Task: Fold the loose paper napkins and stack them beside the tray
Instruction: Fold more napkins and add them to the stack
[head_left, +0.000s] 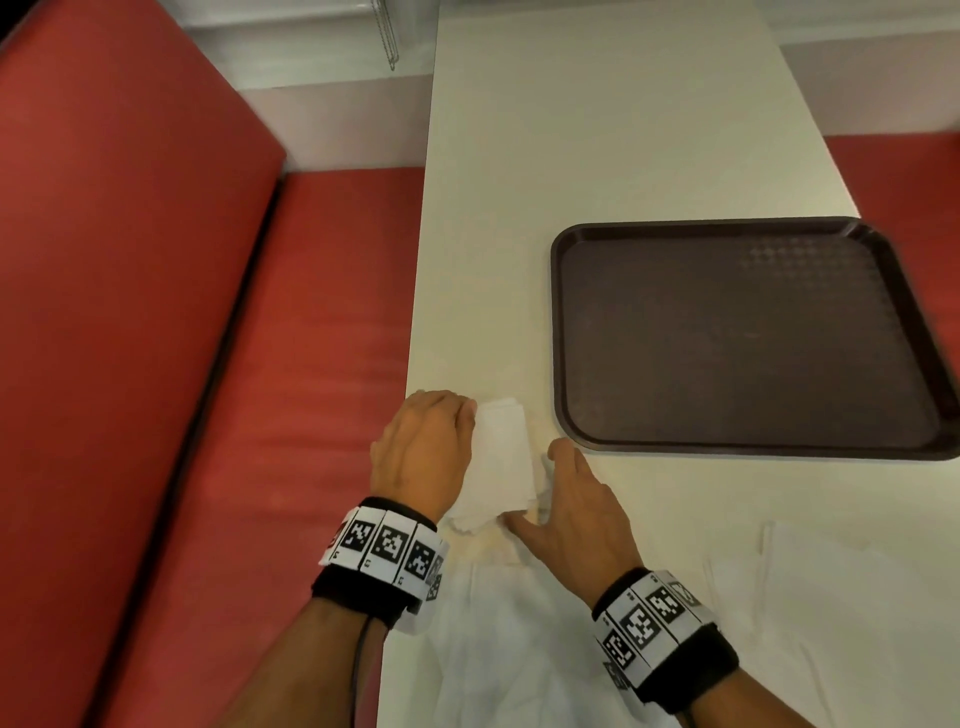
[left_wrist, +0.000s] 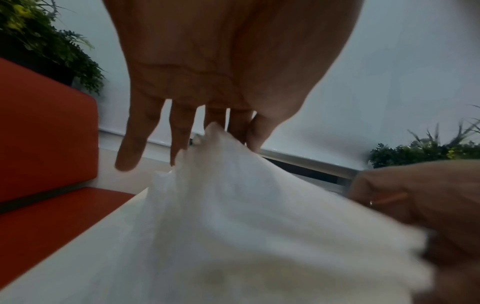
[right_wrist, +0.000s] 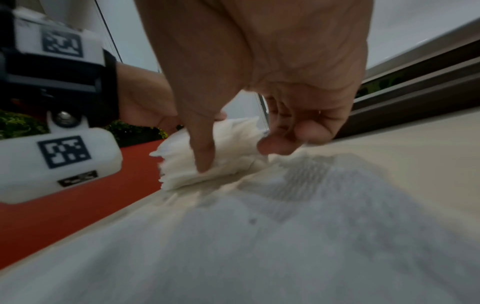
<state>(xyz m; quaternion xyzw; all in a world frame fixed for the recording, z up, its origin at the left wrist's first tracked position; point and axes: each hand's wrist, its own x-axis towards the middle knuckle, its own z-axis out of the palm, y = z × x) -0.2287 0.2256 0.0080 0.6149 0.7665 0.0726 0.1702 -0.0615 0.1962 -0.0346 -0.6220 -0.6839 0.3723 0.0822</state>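
I judge the job partly done: a folded napkin stack (head_left: 503, 457) lies on the white table (head_left: 571, 156), just beside the near left corner of the brown tray (head_left: 727, 225); the right hand (head_left: 576, 512) holds it, thumb pressed on its near end and curled fingers closed on its right edge; the left hand (head_left: 423, 449) lies against its left edge, though whether it pinches I cannot tell. At least two loose napkins (head_left: 493, 665) lie unfolded along the table's near edge; a red booth bench (head_left: 311, 338) runs along the left, with greenery (left_wrist: 52, 47) behind it.

folded white napkin (head_left: 501, 457), beside brown tray (head_left: 727, 338)
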